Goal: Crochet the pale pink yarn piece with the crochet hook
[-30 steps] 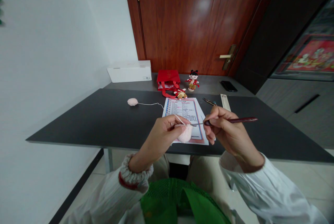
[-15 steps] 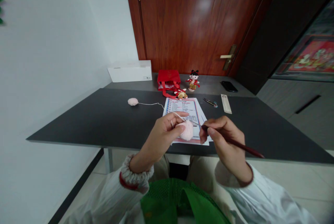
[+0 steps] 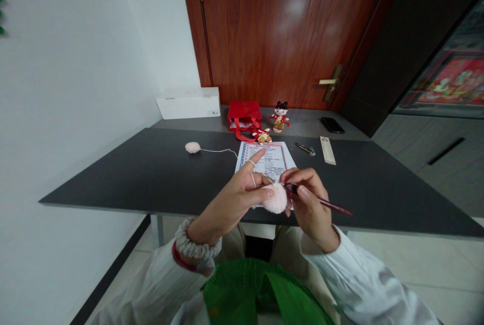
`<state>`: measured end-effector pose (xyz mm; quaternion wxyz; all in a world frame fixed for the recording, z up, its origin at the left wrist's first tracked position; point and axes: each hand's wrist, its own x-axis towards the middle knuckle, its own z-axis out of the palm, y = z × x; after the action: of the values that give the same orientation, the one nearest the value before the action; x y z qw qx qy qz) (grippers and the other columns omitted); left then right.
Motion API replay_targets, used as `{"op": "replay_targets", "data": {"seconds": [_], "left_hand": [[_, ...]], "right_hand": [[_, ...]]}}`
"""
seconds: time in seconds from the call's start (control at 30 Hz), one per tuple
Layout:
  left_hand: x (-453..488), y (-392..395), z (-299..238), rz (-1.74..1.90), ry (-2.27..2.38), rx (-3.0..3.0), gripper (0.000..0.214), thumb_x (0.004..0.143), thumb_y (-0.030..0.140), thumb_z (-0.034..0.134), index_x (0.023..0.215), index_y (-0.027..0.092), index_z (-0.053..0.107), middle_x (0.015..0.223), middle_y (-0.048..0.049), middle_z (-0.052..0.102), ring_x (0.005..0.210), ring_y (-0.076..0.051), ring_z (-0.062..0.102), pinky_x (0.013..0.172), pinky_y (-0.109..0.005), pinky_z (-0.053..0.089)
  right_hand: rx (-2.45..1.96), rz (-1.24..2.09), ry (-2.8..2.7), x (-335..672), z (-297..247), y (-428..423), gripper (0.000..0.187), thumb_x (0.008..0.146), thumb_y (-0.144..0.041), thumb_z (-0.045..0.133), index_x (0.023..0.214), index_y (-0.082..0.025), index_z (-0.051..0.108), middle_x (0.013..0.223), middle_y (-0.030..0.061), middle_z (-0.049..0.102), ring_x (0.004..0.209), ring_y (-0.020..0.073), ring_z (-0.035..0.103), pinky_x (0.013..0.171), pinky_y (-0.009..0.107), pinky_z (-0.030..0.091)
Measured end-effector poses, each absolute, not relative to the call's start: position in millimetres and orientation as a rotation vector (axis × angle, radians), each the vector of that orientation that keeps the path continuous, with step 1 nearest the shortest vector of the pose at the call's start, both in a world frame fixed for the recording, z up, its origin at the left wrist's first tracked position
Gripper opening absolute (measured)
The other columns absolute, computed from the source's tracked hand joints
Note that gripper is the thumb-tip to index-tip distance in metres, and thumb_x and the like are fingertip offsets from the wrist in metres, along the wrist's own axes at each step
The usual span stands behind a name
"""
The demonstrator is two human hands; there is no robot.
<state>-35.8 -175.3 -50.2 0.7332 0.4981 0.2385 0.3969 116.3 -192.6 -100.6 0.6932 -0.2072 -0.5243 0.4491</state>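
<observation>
My left hand [image 3: 244, 188] pinches a pale pink crocheted piece [image 3: 276, 199], rounded like a small cup or ball. Its index finger points up, with the yarn looped around it. In my right hand [image 3: 310, 201] is a crochet hook [image 3: 336, 207] with a dark reddish-brown handle, held like a pen. The hook's tip meets the upper edge of the piece, though fingers partly hide it. A strand of yarn [image 3: 217, 151] runs back across the table to a pale pink yarn ball [image 3: 192, 148].
Printed sheets [image 3: 272, 156] lie beneath my hands on the dark table [image 3: 124, 178]. Behind are a red bag [image 3: 245, 110], a small crocheted figure [image 3: 262, 136], a standing doll [image 3: 280, 115] and a white box [image 3: 189, 103]. Scissors [image 3: 304, 149], a white strip [image 3: 327, 151] and a phone [image 3: 331, 125] lie to the right.
My right hand has moved left and closer to the left hand, bringing the hook to the piece. The left index finger has lifted, and the crocheted piece has shifted slightly right and down.
</observation>
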Motion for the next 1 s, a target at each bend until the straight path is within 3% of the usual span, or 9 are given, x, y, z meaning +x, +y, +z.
{"op": "replay_targets", "data": {"seconds": [0.17, 0.23, 0.4, 0.5, 0.63, 0.8, 0.9, 1.0], "left_hand": [[-36.3, -172.1, -53.9, 0.901, 0.521, 1.072, 0.094, 0.071, 0.009, 0.069, 0.147, 0.026, 0.017, 0.076, 0.0024, 0.060, 0.067, -0.012, 0.055, 0.064, -0.024, 0.041], [-36.6, -169.6, -56.4, 0.876, 0.501, 1.037, 0.088, 0.070, 0.008, 0.069, 0.144, 0.024, 0.026, 0.078, 0.0017, 0.059, 0.070, -0.012, 0.056, 0.065, -0.025, 0.042], [-36.2, -159.3, -60.2, 0.858, 0.387, 0.832, 0.039, 0.075, 0.022, 0.066, 0.113, 0.014, 0.061, 0.087, -0.0041, 0.058, 0.072, -0.012, 0.053, 0.063, -0.024, 0.042], [-34.9, -154.2, -56.9, 0.873, 0.354, 0.676, 0.012, 0.083, 0.022, 0.058, 0.084, 0.013, 0.065, 0.078, -0.0022, 0.053, 0.064, -0.009, 0.048, 0.059, -0.021, 0.040], [-37.5, -149.2, -53.2, 0.926, 0.342, 0.670, 0.021, 0.084, 0.019, 0.054, 0.065, 0.014, 0.058, 0.075, -0.0011, 0.048, 0.062, -0.008, 0.043, 0.059, -0.018, 0.038], [-52.9, -142.7, -54.6, 0.962, 0.521, 1.520, 0.040, 0.086, 0.033, 0.051, 0.051, 0.016, 0.054, 0.083, -0.0052, 0.052, 0.076, -0.015, 0.047, 0.071, -0.027, 0.041], [-61.1, -143.1, -49.7, 0.872, 0.620, 2.173, 0.032, 0.088, 0.028, 0.050, 0.062, 0.017, 0.065, 0.084, -0.0044, 0.053, 0.081, -0.017, 0.052, 0.079, -0.029, 0.040], [-61.7, -149.1, -42.5, 0.995, 0.778, 2.386, 0.026, 0.089, 0.024, 0.048, 0.078, 0.018, 0.071, 0.086, -0.0050, 0.055, 0.082, -0.018, 0.054, 0.079, -0.030, 0.040]], "right_hand": [[-0.420, 1.379, -1.051, 120.8, -96.5, -190.6, 0.016, 0.079, -0.039, 0.063, 0.083, -0.024, 0.059, 0.070, -0.0035, 0.053, 0.040, 0.0060, 0.038, 0.032, 0.016, 0.035], [-0.439, 1.409, -1.021, 121.8, -95.3, -189.8, 0.017, 0.074, -0.037, 0.068, 0.079, -0.022, 0.060, 0.066, -0.0037, 0.051, 0.044, 0.0068, 0.038, 0.035, 0.016, 0.036], [-0.377, 1.493, -0.934, 123.1, -95.0, -188.5, 0.011, 0.072, -0.031, 0.067, 0.074, -0.022, 0.062, 0.064, -0.0031, 0.052, 0.048, 0.0085, 0.038, 0.040, 0.017, 0.034], [-0.345, 1.578, -0.912, 124.7, -96.0, -188.4, 0.010, 0.070, -0.029, 0.066, 0.071, -0.021, 0.060, 0.062, -0.0033, 0.051, 0.052, 0.0098, 0.043, 0.047, 0.019, 0.038], [-0.313, 1.587, -0.871, 127.6, -96.3, -187.1, 0.012, 0.070, -0.029, 0.063, 0.067, -0.020, 0.056, 0.058, -0.0040, 0.047, 0.053, 0.0103, 0.044, 0.051, 0.020, 0.038], [-0.368, 1.553, -0.813, 131.5, -97.0, -184.7, 0.012, 0.068, -0.028, 0.062, 0.068, -0.021, 0.053, 0.059, -0.0041, 0.048, 0.054, 0.0115, 0.048, 0.053, 0.022, 0.039], [-0.392, 1.550, -0.738, 133.2, -98.4, -183.8, 0.012, 0.067, -0.028, 0.063, 0.070, -0.021, 0.055, 0.062, -0.0034, 0.052, 0.056, 0.0124, 0.051, 0.053, 0.023, 0.042], [-0.425, 1.504, -0.768, 133.1, -99.6, -183.4, 0.010, 0.069, -0.028, 0.063, 0.069, -0.022, 0.056, 0.063, -0.0028, 0.053, 0.058, 0.0132, 0.052, 0.055, 0.024, 0.044]]}}
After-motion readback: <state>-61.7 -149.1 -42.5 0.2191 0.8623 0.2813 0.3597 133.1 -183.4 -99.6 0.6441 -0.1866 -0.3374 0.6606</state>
